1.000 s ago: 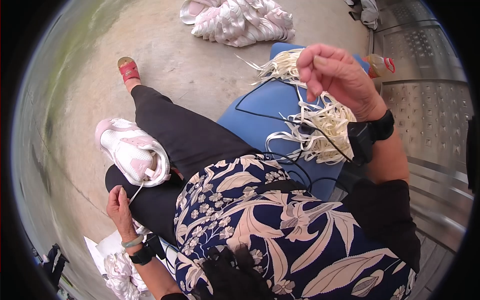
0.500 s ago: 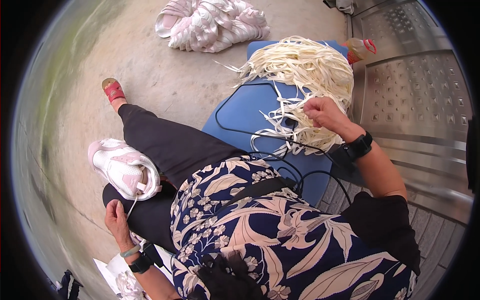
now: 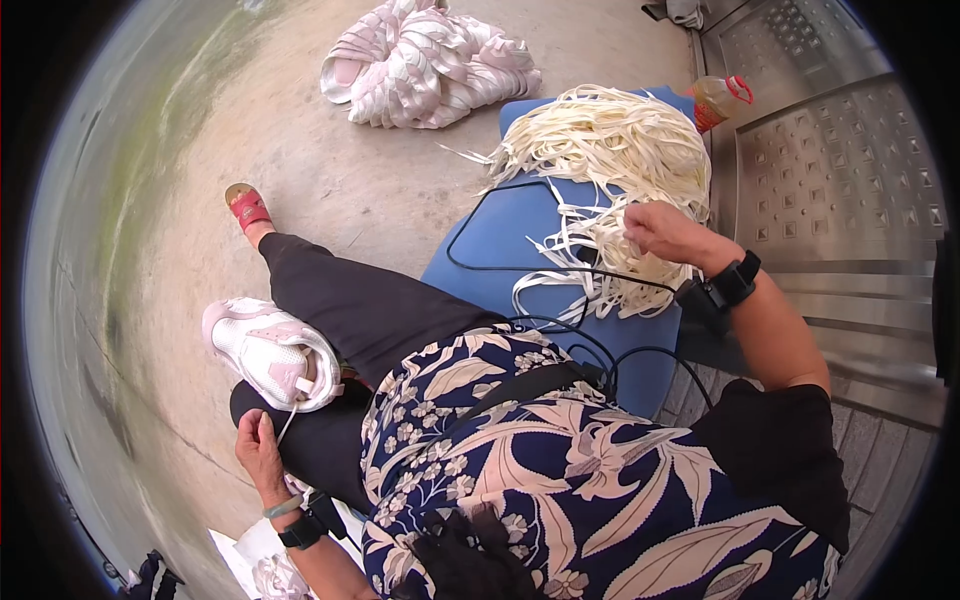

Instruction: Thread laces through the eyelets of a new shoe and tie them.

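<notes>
A white and pink mesh shoe rests by my bent left knee, its opening toward me. A thin white shoelace hangs from it down to my left hand, whose thumb and fingers are pressed together on it. Over at the right, my right hand is curled above the near part of a big heap of cream-white laces. Its fingertips face the heap; whether a lace is between them is hidden. The heap lies on a blue padded seat.
A bundle of pink-white strappy pieces lies on the concrete floor. Black cables cross the seat beside my right wrist. A bottle with a red handle stands against the metal door. White material sits below my left forearm.
The whole view has shifted slightly, so most things appear a little farther right and lower. Both hands keep nearly the same pose beside the shoe and the lace heap.
</notes>
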`<action>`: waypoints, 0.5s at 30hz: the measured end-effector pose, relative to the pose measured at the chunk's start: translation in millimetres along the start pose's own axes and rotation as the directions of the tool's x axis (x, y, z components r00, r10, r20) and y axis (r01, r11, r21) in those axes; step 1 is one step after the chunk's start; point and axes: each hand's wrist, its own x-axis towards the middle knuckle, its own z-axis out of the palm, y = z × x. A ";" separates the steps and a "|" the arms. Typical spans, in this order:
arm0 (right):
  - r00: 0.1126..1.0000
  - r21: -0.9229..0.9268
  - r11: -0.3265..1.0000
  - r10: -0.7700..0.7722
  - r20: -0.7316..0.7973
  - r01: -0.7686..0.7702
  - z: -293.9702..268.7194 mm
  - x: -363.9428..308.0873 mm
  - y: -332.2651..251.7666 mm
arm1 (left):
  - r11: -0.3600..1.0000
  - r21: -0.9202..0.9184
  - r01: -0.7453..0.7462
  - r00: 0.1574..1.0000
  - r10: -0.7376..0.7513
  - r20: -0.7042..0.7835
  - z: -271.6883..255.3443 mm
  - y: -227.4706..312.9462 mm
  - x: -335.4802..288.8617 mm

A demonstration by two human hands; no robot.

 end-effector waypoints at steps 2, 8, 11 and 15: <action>0.986 0.286 0.944 0.153 0.070 -0.167 -9.2 2.2 -9.7 | 1.000 -0.022 0.002 1.000 -0.001 0.021 1.0 0.8 1.3; 0.991 -0.224 0.975 -0.032 -0.128 0.003 -28.8 5.1 -4.4 | 1.000 -0.010 -0.019 0.999 0.020 0.036 1.5 -0.7 2.2; 0.982 0.422 0.905 0.123 -0.146 -0.051 -90.4 -8.3 -26.0 | 1.000 -0.013 -0.002 0.995 0.003 0.096 -2.6 7.7 3.4; 0.888 0.522 0.778 -0.100 -0.449 0.351 -172.4 -37.6 -92.6 | 0.999 -0.001 0.048 0.993 -0.047 0.109 -3.1 35.5 0.3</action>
